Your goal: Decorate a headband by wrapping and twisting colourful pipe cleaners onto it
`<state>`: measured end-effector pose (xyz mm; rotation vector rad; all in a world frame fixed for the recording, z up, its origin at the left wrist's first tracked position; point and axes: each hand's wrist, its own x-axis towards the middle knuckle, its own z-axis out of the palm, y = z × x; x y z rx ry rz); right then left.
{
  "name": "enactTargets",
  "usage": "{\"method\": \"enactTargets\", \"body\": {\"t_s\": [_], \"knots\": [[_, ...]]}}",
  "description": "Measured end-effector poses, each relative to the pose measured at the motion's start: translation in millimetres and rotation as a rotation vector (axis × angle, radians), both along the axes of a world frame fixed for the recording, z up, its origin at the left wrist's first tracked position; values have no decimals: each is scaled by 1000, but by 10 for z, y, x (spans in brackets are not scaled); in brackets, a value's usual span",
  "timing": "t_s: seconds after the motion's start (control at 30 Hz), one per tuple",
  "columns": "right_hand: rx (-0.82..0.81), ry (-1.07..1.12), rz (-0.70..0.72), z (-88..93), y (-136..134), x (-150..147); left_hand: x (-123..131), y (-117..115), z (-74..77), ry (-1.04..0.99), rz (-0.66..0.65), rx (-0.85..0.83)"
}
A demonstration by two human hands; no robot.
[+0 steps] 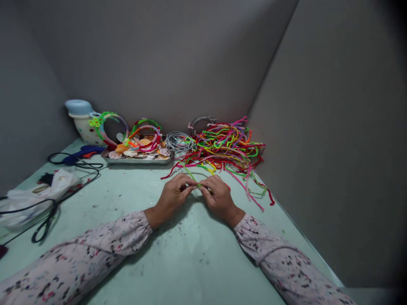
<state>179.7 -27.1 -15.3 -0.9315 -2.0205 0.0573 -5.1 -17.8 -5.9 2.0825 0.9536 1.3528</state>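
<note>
My left hand (174, 192) and my right hand (218, 195) meet at the middle of the pale green table (178, 262), fingers pinched together on a thin green pipe cleaner wound on a headband (194, 174) that arcs away from my fingertips. Both hands are closed on it. Just beyond them lies a heap of coloured pipe cleaners (226, 146), several strands trailing toward my right hand.
A metal tray (136, 159) of shells and decorated headbands sits at the back, bare wire headbands (178, 141) beside it. A blue glue gun (83, 153), black cable, scissors (44, 224), a plastic bag (34, 192) and a white pot (83, 123) lie left. Grey walls enclose the table.
</note>
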Motion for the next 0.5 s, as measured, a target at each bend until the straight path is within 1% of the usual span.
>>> {"method": "enactTargets", "body": {"t_s": [0.5], "knots": [[17, -4, 9, -7, 1, 4, 2, -20, 32, 79, 24, -24]]}}
